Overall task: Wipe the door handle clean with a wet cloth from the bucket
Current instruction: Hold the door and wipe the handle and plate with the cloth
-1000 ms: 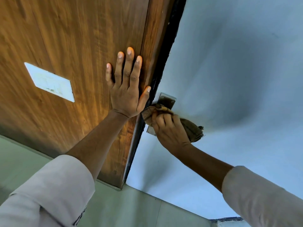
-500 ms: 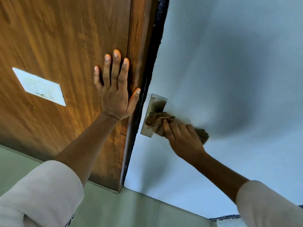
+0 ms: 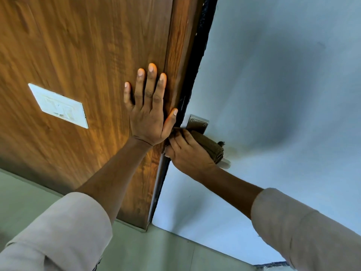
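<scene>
A metal door handle plate (image 3: 197,123) sits on the pale blue-grey door (image 3: 273,94), close to its left edge. A brown cloth (image 3: 210,146) is wrapped over the handle lever, whose silver tip (image 3: 224,163) sticks out below it. My right hand (image 3: 187,153) grips the cloth around the lever and hides most of it. My left hand (image 3: 149,112) lies flat with fingers spread on the brown wooden panel (image 3: 88,55) beside the door, thumb at the panel's edge. The bucket is out of sight.
A white switch plate (image 3: 58,105) is set in the wooden panel at the left. A dark gap (image 3: 197,61) runs between panel and door. Pale green floor tiles (image 3: 166,249) show along the bottom.
My right hand has slid with the cloth along the handle toward the door's edge, now covering the plate's lower part. The view has shifted a little; my left hand stays pressed on the wood.
</scene>
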